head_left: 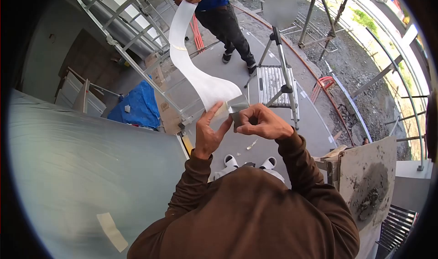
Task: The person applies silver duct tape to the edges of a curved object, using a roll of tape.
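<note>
Strip (200, 81): long, white, curling. It runs from the person's hands up and away to a co-worker (219, 12) in blue, who holds its far end in both hands.

Left hand (207, 133): fingers spread, forefinger up, fingertips against the strip's near end.

Right hand (262, 122): thumb and forefinger pressed together, pinching a grey tab (237, 107) at that same end. The two hands sit just beside each other, chest-high, above the floor.

Around:
- Stepladder (273, 79) stands on the floor beyond the hands.
- Blue tarp (139, 104) lies left of the strip.
- Broad grey panel (91, 168) fills the left side.
- Smeared board (369, 181) is at the right.
</note>
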